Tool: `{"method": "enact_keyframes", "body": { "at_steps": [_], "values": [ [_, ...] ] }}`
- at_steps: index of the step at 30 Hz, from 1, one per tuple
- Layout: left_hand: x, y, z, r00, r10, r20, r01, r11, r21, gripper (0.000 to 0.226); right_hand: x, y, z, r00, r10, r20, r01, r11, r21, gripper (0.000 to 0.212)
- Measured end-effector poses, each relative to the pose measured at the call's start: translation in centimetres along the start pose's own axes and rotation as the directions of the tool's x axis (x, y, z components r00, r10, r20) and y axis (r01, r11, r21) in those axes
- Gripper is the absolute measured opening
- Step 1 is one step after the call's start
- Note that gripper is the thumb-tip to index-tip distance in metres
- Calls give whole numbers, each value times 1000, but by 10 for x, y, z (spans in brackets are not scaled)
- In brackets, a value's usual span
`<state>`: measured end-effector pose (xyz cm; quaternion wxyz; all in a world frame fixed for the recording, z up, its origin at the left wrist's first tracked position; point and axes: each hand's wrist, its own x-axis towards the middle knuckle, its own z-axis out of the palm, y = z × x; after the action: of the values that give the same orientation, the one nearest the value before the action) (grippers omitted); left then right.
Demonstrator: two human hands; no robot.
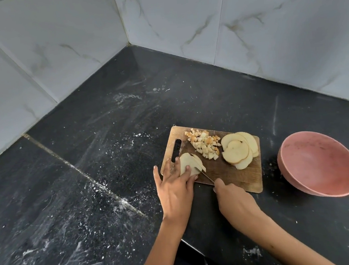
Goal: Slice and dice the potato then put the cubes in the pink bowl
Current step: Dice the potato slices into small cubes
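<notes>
A wooden cutting board [236,175] lies on the dark counter. My left hand [174,185] presses flat on a few stacked potato slices [188,163] at the board's left end. My right hand [232,197] grips a knife [204,175] whose thin blade angles into those slices. A pile of small potato cubes [205,143] sits at the board's far side. A fan of larger round slices [239,150] lies on the right of the board. The pink bowl [320,164] stands to the right of the board, holding nothing I can see.
The black stone counter [108,159] is dusted with white specks and runs into a corner of white marble-look wall tiles [159,17]. A seam crosses the counter on the left. The counter's front edge lies between my forearms.
</notes>
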<state>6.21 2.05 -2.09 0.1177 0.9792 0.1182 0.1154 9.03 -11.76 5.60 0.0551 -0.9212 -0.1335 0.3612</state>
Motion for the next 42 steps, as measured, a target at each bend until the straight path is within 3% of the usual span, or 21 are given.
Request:
{"method": "enact_keyframes", "body": {
  "at_steps": [4,6,12,21,30,33,36,39,42],
  "values": [
    [-3,0,2,1000,16,-13,-16,1000,-1,39,-11,16,6,1000,-23,-16,24,999,30,9],
    [-6,0,1,999,35,-39,-35,999,-12,39,-15,21,5,998,-43,-44,46,996,71,14],
    [-7,2,3,987,27,-161,-32,999,-29,17,-19,24,2,967,-85,-241,145,959,243,18],
    [-7,0,-3,987,-32,-155,19,996,-84,15,11,-11,-8,943,-149,-299,178,981,71,22],
    [-6,1,-6,989,-11,-150,-4,995,-97,9,20,-27,-6,968,-102,-230,103,995,-9,16],
    [-6,3,-8,993,-23,-118,9,993,-122,32,22,-36,-6,972,-81,-222,81,997,-10,20],
    [-7,4,-9,993,-31,-116,16,992,-124,36,25,-37,-5,979,-78,-189,76,997,-15,22],
    [-7,5,-8,994,-41,-106,27,990,-139,32,21,-30,-6,990,-54,-133,51,998,-22,24],
    [-7,3,-6,992,-39,-120,23,991,-134,14,12,-17,-1,998,-22,-63,20,999,-39,27]
  ]
}}
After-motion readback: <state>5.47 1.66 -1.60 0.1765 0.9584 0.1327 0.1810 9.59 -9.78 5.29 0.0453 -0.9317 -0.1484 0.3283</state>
